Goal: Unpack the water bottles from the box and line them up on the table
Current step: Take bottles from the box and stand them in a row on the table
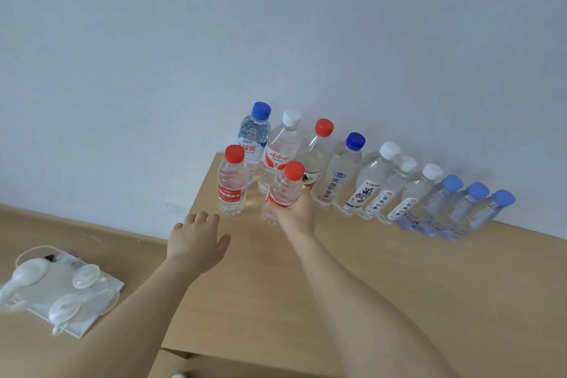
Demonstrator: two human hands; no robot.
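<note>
Several water bottles (pixel 343 175) with blue, white and red caps stand in a row along the wall on the light wooden table (pixel 399 279). In front of the row's left end stands a small red-capped bottle (pixel 232 181). My right hand (pixel 296 209) grips a second small red-capped bottle (pixel 283 190) just right of it, at the table surface. My left hand (pixel 196 242) hovers with relaxed, spread fingers just below and left of the standing red-capped bottle, holding nothing.
A clear plastic bag with white rounded parts (pixel 61 285) lies on the floor at the lower left. The table's left edge (pixel 196 202) runs close to my left hand. A cardboard flap (pixel 196 362) shows at the bottom edge.
</note>
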